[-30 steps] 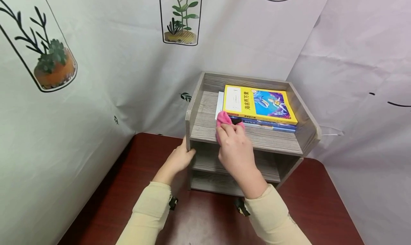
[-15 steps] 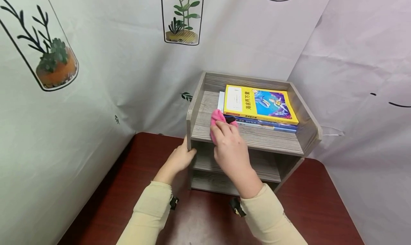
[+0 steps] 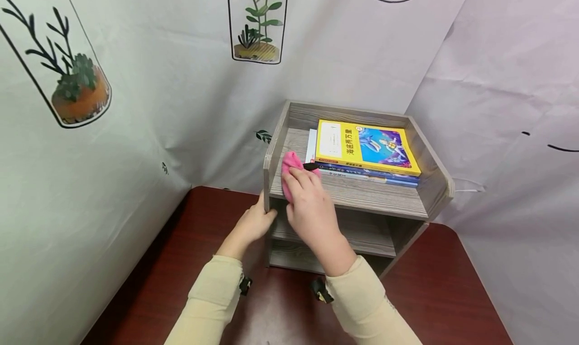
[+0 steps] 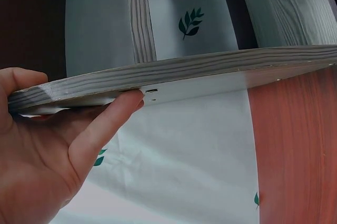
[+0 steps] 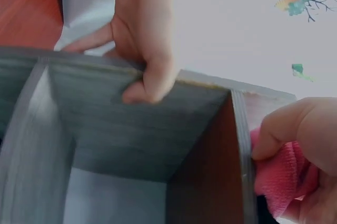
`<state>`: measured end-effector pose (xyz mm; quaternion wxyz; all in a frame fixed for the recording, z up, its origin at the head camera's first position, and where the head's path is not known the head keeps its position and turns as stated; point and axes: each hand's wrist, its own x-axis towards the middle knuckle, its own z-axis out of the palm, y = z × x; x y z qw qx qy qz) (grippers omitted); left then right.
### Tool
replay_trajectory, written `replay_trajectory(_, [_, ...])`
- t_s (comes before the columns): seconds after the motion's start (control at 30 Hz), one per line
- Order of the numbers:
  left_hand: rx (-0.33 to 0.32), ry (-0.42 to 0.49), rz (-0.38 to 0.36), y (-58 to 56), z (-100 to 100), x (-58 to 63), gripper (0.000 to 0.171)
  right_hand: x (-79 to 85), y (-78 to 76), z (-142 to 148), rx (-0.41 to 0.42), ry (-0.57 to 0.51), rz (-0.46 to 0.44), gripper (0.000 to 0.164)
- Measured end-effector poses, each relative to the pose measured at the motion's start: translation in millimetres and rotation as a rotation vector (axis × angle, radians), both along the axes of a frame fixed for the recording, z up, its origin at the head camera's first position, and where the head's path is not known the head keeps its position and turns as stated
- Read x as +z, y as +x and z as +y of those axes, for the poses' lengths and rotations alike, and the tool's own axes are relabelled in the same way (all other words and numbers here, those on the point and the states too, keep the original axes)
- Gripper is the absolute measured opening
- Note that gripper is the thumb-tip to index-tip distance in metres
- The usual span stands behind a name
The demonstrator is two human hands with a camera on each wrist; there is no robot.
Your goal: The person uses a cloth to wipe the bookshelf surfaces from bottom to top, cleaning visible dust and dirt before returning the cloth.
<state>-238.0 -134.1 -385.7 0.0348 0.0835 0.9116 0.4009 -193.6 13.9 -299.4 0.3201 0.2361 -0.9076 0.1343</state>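
A rightward swipe could shove the books [image 3: 368, 146]
Your right hand [image 3: 312, 204] grips the cloth [image 3: 291, 160] beside them; your left hand [image 3: 252, 224], the shelf [image 3: 380, 197].

Over my feed I see pale, creased sheeting [image 3: 181, 93] around a reddish-brown worktop [image 3: 448, 279] with rounded far corners. Outlined plant prints [image 3: 79, 101] mark the sheeting; its right side looks pinkish. Light leaves a sheen on the worktop.
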Motion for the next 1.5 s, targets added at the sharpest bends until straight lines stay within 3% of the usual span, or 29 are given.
replay_trajectory(0.2, [-0.016,0.015,-0.010,0.8,1.0,0.6,0.061,-9.4,-0.4,-15.4,0.009,-0.230,0.015,0.061])
replay_trajectory(0.3, [-0.017,0.017,-0.015,1.2,2.3,1.1,0.059,-12.9,1.9,-20.3,-0.014,-0.347,0.016,0.058])
replay_trajectory(0.37, [-0.019,0.013,-0.014,0.9,3.5,1.3,0.059,-12.6,4.3,-20.7,-0.026,-0.368,0.006,0.051])
replay_trajectory(0.5, [-0.033,-0.006,-0.006,1.1,6.1,1.1,0.059,-6.3,11.7,-17.0,-0.085,-0.291,-0.004,0.039])
replay_trajectory(0.63, [-0.032,-0.022,-0.006,1.9,7.5,2.2,0.060,1.2,20.2,-13.8,-0.128,-0.205,-0.050,0.038])
replay_trajectory(0.9, [-0.027,-0.005,0.021,4.1,6.2,2.6,0.064,15.9,27.7,-11.2,-0.070,-0.114,-0.201,0.038])
replay_trajectory(1.13, [-0.013,0.003,0.024,2.7,1.3,-0.4,0.063,29.0,9.4,-13.8,-0.009,-0.106,-0.270,0.025])
replay_trajectory(1.33, [-0.006,-0.002,0.007,0.8,-2.4,-2.5,0.064,41.9,-9.9,-15.6,0.005,-0.030,-0.364,0.025])
replay_trajectory(1.5, [-0.004,-0.001,-0.013,0.0,-1.2,-2.1,0.064,61.4,-33.0,-11.5,0.003,-0.005,-0.598,0.022])
